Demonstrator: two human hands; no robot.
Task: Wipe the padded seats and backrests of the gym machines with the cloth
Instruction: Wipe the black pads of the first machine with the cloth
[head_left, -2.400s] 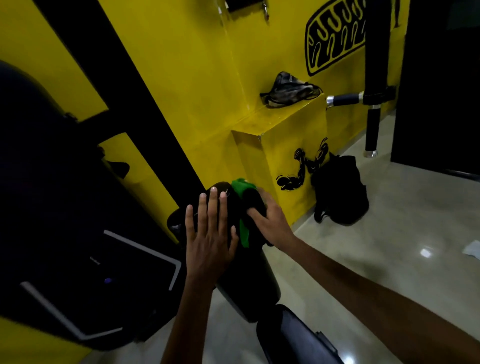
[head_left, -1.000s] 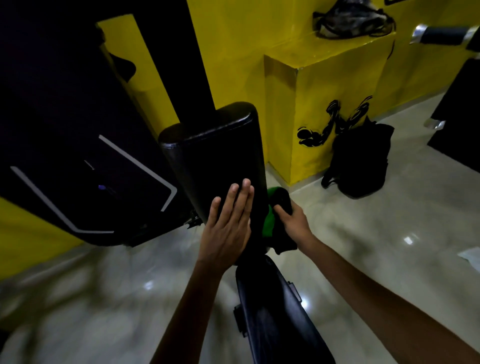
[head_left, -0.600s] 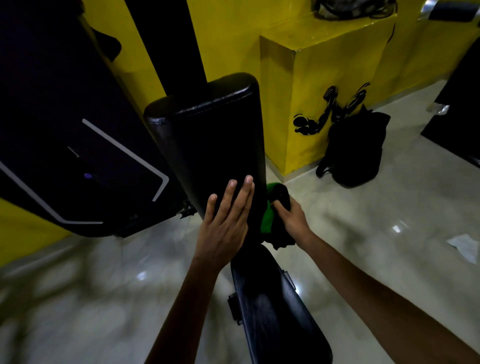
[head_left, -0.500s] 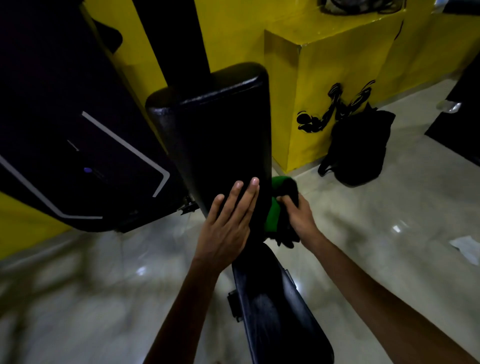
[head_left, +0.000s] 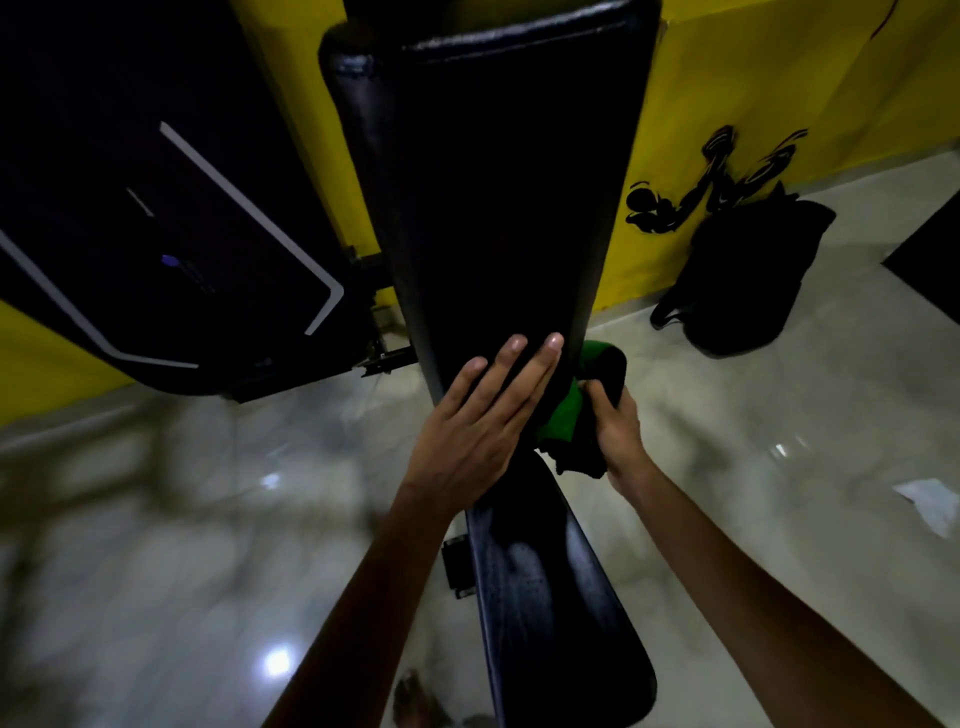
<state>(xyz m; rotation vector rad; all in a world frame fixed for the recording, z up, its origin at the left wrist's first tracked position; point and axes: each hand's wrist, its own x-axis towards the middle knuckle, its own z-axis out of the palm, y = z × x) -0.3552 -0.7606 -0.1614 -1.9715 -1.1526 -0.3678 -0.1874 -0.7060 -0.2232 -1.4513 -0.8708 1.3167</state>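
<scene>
Nearest: padded seat (head_left: 550, 597), black, shiny w/ faint streaks, running away from the viewer toward the backrest (head_left: 498, 197), which rises steeply just beyond.

Left hand (head_left: 478, 421): grip open, fingers straight and flat against the lower backrest, prob. bracing the pad so it doesn't shift under the wipe.

Right hand (head_left: 615, 431): grip closed round the cloth (head_left: 576, 410), a green/black bundle bunched up and pressed to the backrest's lower right edge, just above the seat junction. Bunching likely gives a firm wiping face for that side edge.

Farther: glossy pale floor (head_left: 182, 519), a black bag (head_left: 743, 280) slumped against the yellow wall (head_left: 753, 78), scrap of paper (head_left: 930, 499) at right, dark machine panel (head_left: 130, 208) at left.
</scene>
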